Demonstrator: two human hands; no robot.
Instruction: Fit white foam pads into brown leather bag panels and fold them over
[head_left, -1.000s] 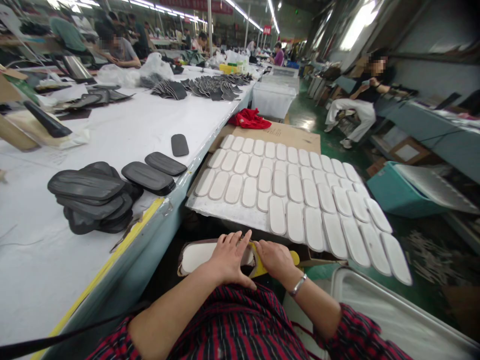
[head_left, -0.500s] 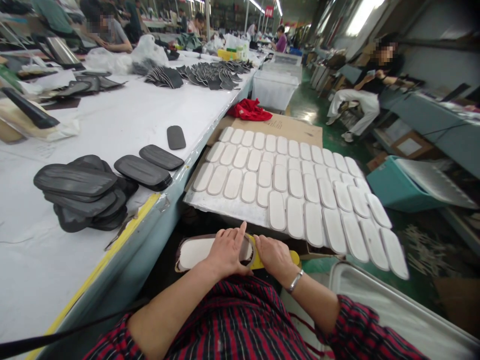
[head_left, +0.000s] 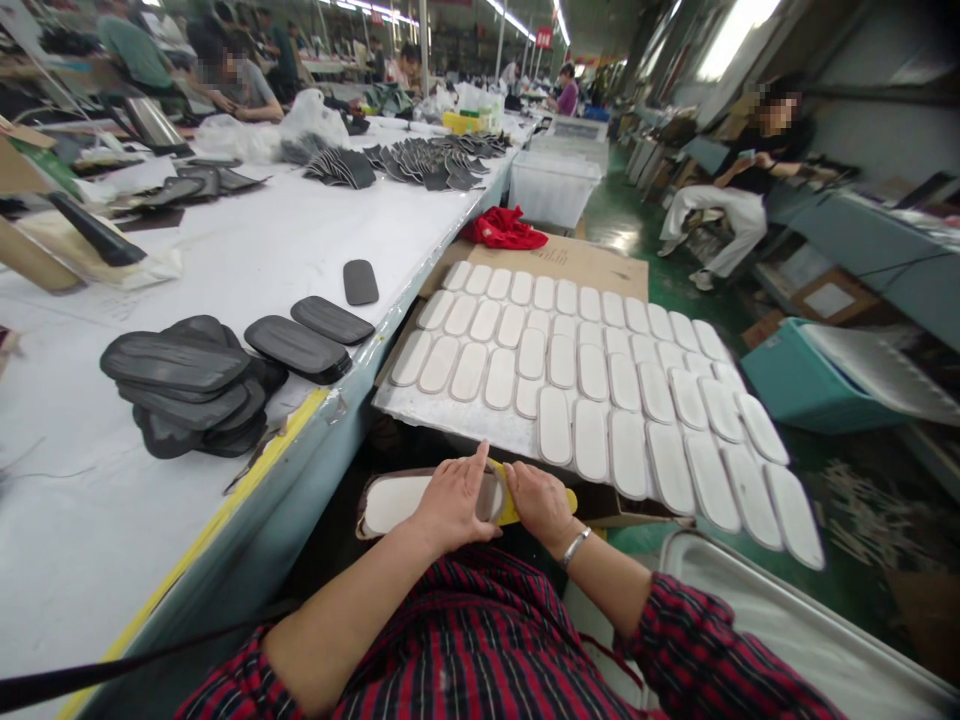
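A plaid sleeve (head_left: 697, 640) covered the right arm down to the forearm, with a metal bracelet (head_left: 577, 546) at the wrist. The left hand (head_left: 454, 505) lay partly open across a white-faced oval piece (head_left: 394, 503), index finger stretched forward and thumb set apart on the near side; whether it gripped the edges or only pressed down, I could not tell. The right hand (head_left: 538, 505) was curled closed round a yellow implement (head_left: 509, 512), its working part hidden. The piece sat low before the body, just short of the board's near edge, a brown rim showing round its pale face; what bore it was too dark to make out.

The step in hand seemed to be work on the piece's right end – the implement met it there. That called for a steady left palm and small, controlled movement from the right hand along the rim.

Just beyond, a board (head_left: 450, 415) carried rows of white oval pads (head_left: 592, 370), some overlapping. To the left, on the white table (head_left: 67, 560), lay a heap of black pads (head_left: 172, 362) and a smaller stack (head_left: 296, 343). Farther off were a red cloth (head_left: 510, 229), a translucent tub (head_left: 551, 187) and a seated person (head_left: 720, 215).
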